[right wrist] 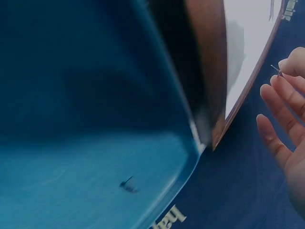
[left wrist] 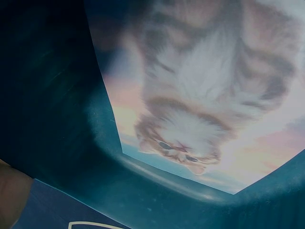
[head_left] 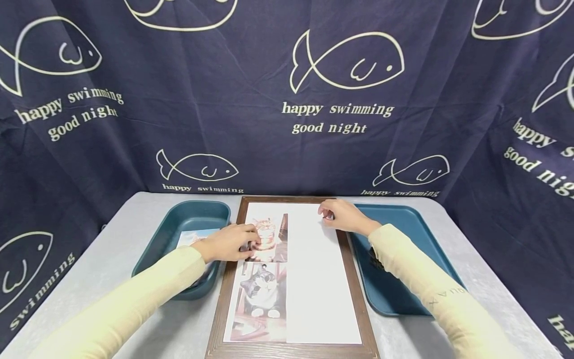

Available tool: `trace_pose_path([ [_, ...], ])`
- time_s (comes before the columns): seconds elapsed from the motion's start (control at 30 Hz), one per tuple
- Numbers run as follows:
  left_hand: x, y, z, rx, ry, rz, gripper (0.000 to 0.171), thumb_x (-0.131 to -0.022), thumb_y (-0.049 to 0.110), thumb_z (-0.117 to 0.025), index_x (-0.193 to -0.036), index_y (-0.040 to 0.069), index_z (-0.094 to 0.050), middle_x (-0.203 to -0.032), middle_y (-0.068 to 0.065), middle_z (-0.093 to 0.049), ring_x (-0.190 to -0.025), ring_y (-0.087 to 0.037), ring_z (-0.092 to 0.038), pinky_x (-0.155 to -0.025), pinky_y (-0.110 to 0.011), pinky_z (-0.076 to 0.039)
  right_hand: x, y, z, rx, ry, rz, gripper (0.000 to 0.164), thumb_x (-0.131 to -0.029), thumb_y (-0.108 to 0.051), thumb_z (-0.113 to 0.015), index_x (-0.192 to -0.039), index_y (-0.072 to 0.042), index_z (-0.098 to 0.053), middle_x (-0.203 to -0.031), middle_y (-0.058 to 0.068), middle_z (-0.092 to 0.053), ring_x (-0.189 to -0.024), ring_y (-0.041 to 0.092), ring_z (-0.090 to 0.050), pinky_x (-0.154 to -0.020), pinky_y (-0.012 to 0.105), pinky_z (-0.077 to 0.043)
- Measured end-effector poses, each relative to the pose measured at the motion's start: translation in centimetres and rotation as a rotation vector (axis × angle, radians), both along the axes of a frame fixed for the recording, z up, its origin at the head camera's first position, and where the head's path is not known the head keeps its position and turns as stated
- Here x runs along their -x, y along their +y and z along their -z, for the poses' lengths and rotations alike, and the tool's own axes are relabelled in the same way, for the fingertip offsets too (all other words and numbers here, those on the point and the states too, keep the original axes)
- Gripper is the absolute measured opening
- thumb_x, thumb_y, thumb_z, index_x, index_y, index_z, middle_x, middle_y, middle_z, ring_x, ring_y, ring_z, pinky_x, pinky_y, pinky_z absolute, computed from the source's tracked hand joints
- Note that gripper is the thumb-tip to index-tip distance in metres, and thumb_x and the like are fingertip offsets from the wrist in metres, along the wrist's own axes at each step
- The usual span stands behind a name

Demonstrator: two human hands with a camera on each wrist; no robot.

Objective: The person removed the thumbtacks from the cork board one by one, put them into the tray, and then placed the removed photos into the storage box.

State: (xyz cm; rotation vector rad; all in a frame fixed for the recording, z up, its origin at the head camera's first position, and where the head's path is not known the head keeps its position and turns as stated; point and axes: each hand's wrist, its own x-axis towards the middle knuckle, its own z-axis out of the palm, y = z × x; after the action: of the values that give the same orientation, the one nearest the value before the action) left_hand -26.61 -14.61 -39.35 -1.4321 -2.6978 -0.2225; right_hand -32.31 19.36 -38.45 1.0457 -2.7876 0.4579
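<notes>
My left hand [head_left: 233, 242] rests its fingers on the left edge of a photo of an orange cat [head_left: 266, 234], on the upper left of a white board with a brown wooden frame [head_left: 350, 279]. Below lies a photo of a grey-and-white cat [head_left: 262, 299]. Over the board's upper right, my right hand [head_left: 345, 215] pinches a small thin pin [right wrist: 275, 68] between thumb and index finger; its other fingers are spread. The left hand is mostly out of its own wrist view, only a bit of skin [left wrist: 13, 195] showing.
A deep teal bin [head_left: 179, 212] left of the board holds a photo of a tabby cat [left wrist: 190, 95]. Right of it, a flat blue tray [head_left: 412, 239] has a pushpin [right wrist: 127, 185] in it. Behind the grey table [head_left: 484, 299] hangs a navy fish-print cloth [head_left: 251, 99].
</notes>
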Motion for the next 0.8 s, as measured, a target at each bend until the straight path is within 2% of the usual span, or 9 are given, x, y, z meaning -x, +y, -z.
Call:
trace_pose_path([
  [0.27,0.1,0.0,0.0,0.004,0.002,0.0,0.021,-0.081,0.023,-0.066,-0.1,0.013,-0.065,-0.096,-0.001,-0.058,-0.075,-0.01,-0.051,-0.069,-0.032,-0.046,-0.5,2.7,0.3,0.029,-0.012,0.056,0.015,-0.077,-0.01,-0.065,-0.092,-0.009,-0.064,-0.079,-0.003,-0.061,-0.074,0.015,-0.059,-0.067,0.032,-0.047],
  [0.5,0.1,0.0,0.1,0.003,-0.001,0.003,0.023,-0.081,0.023,-0.066,-0.102,0.013,-0.064,-0.098,-0.002,-0.058,-0.076,-0.011,-0.053,-0.07,-0.033,-0.046,-0.6,5.2,0.6,0.053,-0.03,0.115,0.015,-0.079,-0.008,-0.063,-0.094,-0.007,-0.063,-0.081,0.0,-0.063,-0.074,0.018,-0.059,-0.068,0.036,-0.046],
  [0.8,0.1,-0.1,0.0,-0.005,-0.004,0.007,0.022,-0.081,0.022,-0.067,-0.101,0.012,-0.065,-0.097,-0.002,-0.058,-0.076,-0.011,-0.053,-0.07,-0.032,-0.046,-0.5,8.0,1.5,0.067,-0.095,0.213,0.017,-0.079,-0.009,-0.063,-0.096,-0.007,-0.063,-0.079,0.0,-0.061,-0.071,0.013,-0.055,-0.063,0.032,-0.044],
])
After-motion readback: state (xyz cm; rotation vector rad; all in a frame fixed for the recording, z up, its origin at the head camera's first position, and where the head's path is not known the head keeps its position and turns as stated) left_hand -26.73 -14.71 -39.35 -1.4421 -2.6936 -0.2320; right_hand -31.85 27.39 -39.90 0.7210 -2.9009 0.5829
